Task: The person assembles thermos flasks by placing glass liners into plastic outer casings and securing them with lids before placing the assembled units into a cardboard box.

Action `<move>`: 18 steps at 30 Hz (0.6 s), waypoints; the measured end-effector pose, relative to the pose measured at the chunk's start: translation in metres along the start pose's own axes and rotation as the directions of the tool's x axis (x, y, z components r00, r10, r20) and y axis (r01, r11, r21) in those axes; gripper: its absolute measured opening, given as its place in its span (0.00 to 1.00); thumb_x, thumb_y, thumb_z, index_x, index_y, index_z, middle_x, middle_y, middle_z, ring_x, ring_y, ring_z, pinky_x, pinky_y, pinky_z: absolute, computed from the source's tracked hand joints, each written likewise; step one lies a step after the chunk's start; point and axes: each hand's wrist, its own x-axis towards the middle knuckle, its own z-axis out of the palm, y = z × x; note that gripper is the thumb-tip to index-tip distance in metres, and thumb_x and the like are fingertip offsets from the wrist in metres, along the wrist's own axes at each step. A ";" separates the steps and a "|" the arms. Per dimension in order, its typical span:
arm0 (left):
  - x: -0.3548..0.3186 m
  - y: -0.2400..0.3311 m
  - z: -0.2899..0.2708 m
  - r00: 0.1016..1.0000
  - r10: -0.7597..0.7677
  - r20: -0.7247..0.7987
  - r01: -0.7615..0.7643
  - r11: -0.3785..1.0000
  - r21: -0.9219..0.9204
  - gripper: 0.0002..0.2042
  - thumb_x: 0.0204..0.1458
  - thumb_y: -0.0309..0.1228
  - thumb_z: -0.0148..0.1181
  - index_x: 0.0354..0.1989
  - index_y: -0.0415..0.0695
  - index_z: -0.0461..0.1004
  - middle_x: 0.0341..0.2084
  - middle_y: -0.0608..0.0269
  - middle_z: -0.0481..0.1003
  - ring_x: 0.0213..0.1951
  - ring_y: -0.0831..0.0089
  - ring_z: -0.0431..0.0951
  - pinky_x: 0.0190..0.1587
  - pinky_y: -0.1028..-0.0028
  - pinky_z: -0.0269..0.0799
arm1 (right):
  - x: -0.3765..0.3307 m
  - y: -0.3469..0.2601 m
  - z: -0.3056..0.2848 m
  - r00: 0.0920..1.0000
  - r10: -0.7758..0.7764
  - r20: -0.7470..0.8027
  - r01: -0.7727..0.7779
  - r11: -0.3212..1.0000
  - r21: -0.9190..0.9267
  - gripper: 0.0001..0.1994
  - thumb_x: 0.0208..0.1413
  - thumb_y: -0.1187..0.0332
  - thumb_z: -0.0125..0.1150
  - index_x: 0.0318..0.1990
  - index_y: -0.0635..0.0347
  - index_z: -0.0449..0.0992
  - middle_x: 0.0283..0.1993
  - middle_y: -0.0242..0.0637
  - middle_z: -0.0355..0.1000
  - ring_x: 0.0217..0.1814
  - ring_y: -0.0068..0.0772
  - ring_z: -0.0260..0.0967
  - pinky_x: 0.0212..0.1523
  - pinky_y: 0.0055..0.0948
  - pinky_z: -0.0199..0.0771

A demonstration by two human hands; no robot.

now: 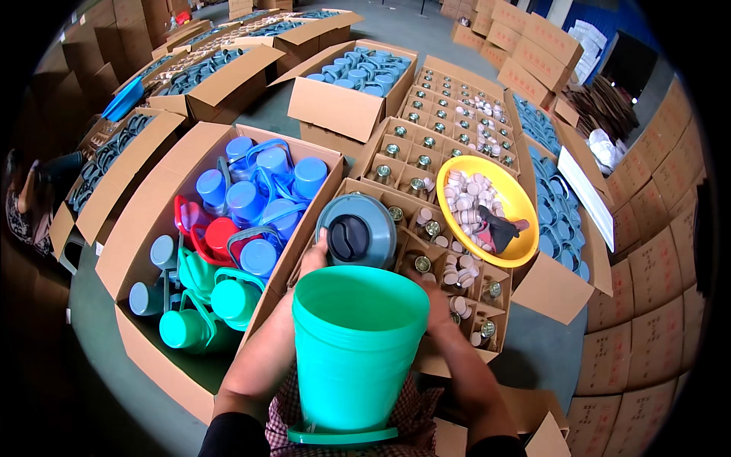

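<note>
My left hand (pixel 314 257) grips the near left edge of a round grey-blue lid (pixel 375 217) with a black raised knob; its thumb shows and the other fingers are hidden. A tall, open green plastic container (pixel 358 358) stands upright between my forearms, with a green strip at its foot. My right hand (pixel 435 305) reaches past its right side into a divided carton (pixel 487 297). That hand's fingers are mostly hidden, close to a shiny bottle-like neck (pixel 422 264). Pale round discs (pixel 461 270) lie in several of the carton's cells.
At left, an open box (pixel 152 194) holds blue, red, green and grey handled containers. A yellow basin (pixel 525 228) with pale discs and a dark cloth-like piece rests across the cells. Grey-blue parts (pixel 560 206) fill a box to the right; stacked cartons (pixel 647 305) line that side.
</note>
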 end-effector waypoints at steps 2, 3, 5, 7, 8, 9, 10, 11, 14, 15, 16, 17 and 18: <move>-0.032 -0.007 0.006 0.958 0.214 0.190 -0.280 0.845 0.457 0.23 0.58 0.48 0.45 0.51 0.41 0.69 0.43 0.52 0.74 0.42 0.60 0.76 0.44 0.60 0.73 | -0.008 -0.024 -0.064 0.990 -0.042 -0.131 0.056 0.993 0.105 0.37 0.34 0.77 0.60 0.60 0.48 0.61 0.38 0.47 0.70 0.42 0.52 0.69 0.43 0.42 0.71; -0.036 -0.009 0.010 0.937 0.237 0.258 -0.340 0.791 0.508 0.23 0.58 0.47 0.45 0.51 0.41 0.69 0.43 0.52 0.74 0.42 0.60 0.76 0.45 0.59 0.73 | -0.009 -0.035 -0.093 0.974 -0.096 -0.205 0.119 0.988 0.102 0.37 0.35 0.76 0.62 0.60 0.48 0.61 0.39 0.45 0.71 0.42 0.48 0.70 0.44 0.39 0.71; -0.035 -0.019 0.017 0.947 0.130 0.295 -0.238 0.898 0.369 0.22 0.58 0.47 0.46 0.51 0.42 0.69 0.43 0.52 0.74 0.42 0.59 0.76 0.45 0.58 0.73 | -0.003 -0.056 -0.150 0.937 -0.128 -0.326 0.188 0.969 0.162 0.39 0.35 0.78 0.62 0.61 0.48 0.60 0.39 0.41 0.71 0.43 0.42 0.70 0.46 0.35 0.69; -0.032 -0.025 0.021 0.954 0.032 0.299 -0.091 0.978 0.186 0.22 0.57 0.46 0.47 0.51 0.42 0.69 0.44 0.51 0.73 0.43 0.58 0.75 0.46 0.58 0.72 | 0.006 -0.085 -0.202 0.907 -0.153 -0.392 0.266 0.930 0.254 0.40 0.33 0.79 0.61 0.61 0.48 0.60 0.41 0.43 0.70 0.43 0.46 0.69 0.45 0.38 0.69; -0.032 -0.024 0.025 0.954 0.002 0.298 -0.032 0.995 0.095 0.22 0.57 0.46 0.47 0.51 0.42 0.69 0.44 0.51 0.73 0.43 0.58 0.75 0.46 0.57 0.72 | 0.008 -0.099 -0.223 0.889 -0.194 -0.415 0.324 0.907 0.270 0.39 0.33 0.79 0.60 0.61 0.48 0.60 0.41 0.48 0.70 0.43 0.53 0.68 0.44 0.42 0.68; -0.031 -0.025 0.030 0.952 -0.017 0.307 0.017 1.000 0.005 0.22 0.57 0.46 0.47 0.51 0.42 0.69 0.44 0.51 0.73 0.43 0.58 0.75 0.46 0.57 0.72 | 0.000 -0.115 -0.240 0.859 -0.277 -0.430 0.395 0.893 0.214 0.39 0.32 0.79 0.61 0.60 0.48 0.61 0.40 0.44 0.70 0.43 0.48 0.68 0.44 0.39 0.68; -0.031 -0.020 0.033 0.951 -0.019 0.308 0.047 0.995 -0.086 0.22 0.57 0.46 0.47 0.51 0.42 0.69 0.44 0.51 0.73 0.43 0.57 0.75 0.47 0.56 0.72 | -0.003 -0.132 -0.250 0.821 -0.366 -0.438 0.472 0.866 0.163 0.39 0.32 0.79 0.61 0.60 0.48 0.61 0.39 0.40 0.69 0.42 0.44 0.68 0.45 0.36 0.69; -0.028 -0.013 0.040 0.948 0.002 0.320 0.052 0.986 -0.160 0.21 0.57 0.45 0.48 0.51 0.42 0.69 0.44 0.51 0.73 0.44 0.57 0.75 0.47 0.56 0.72 | -0.006 -0.145 -0.255 0.776 -0.449 -0.444 0.542 0.833 0.105 0.39 0.32 0.79 0.62 0.60 0.48 0.62 0.38 0.36 0.69 0.41 0.39 0.68 0.45 0.33 0.69; -0.013 0.023 0.073 0.919 0.071 0.388 0.065 0.943 -0.327 0.21 0.56 0.45 0.48 0.51 0.43 0.69 0.45 0.50 0.73 0.44 0.56 0.75 0.48 0.55 0.71 | -0.015 -0.160 -0.242 0.460 -0.851 -0.254 0.852 0.504 -0.146 0.27 0.39 0.75 0.59 0.54 0.54 0.69 0.39 0.40 0.70 0.44 0.43 0.67 0.44 0.35 0.68; -0.009 0.039 0.079 0.907 0.082 0.413 0.073 0.935 -0.347 0.21 0.56 0.45 0.49 0.51 0.43 0.69 0.45 0.50 0.73 0.45 0.56 0.75 0.48 0.54 0.71 | -0.015 -0.160 -0.237 0.437 -0.869 -0.232 0.892 0.451 -0.009 0.27 0.40 0.75 0.58 0.54 0.54 0.69 0.42 0.39 0.71 0.46 0.42 0.67 0.44 0.34 0.68; -0.007 0.053 0.084 0.895 0.085 0.439 0.086 0.931 -0.356 0.21 0.56 0.44 0.49 0.51 0.43 0.69 0.45 0.50 0.73 0.45 0.56 0.74 0.48 0.54 0.71 | -0.012 -0.160 -0.234 0.408 -0.888 -0.212 0.912 0.389 0.128 0.26 0.41 0.75 0.57 0.53 0.53 0.70 0.44 0.38 0.71 0.49 0.40 0.68 0.45 0.34 0.69; -0.008 0.063 0.084 0.878 0.074 0.472 0.114 0.928 -0.356 0.21 0.57 0.44 0.48 0.53 0.43 0.68 0.47 0.51 0.72 0.47 0.58 0.73 0.51 0.56 0.69 | -0.010 -0.155 -0.244 0.488 -0.843 -0.224 0.853 0.406 0.328 0.28 0.40 0.78 0.56 0.55 0.53 0.69 0.50 0.38 0.69 0.54 0.37 0.65 0.48 0.34 0.68; -0.009 0.069 0.088 0.855 0.051 0.515 0.156 0.924 -0.350 0.21 0.57 0.43 0.48 0.54 0.43 0.67 0.48 0.53 0.71 0.49 0.60 0.72 0.53 0.58 0.67 | -0.011 -0.146 -0.257 0.578 -0.787 -0.215 0.754 0.415 0.508 0.31 0.39 0.81 0.55 0.57 0.52 0.68 0.56 0.37 0.67 0.59 0.34 0.62 0.52 0.35 0.68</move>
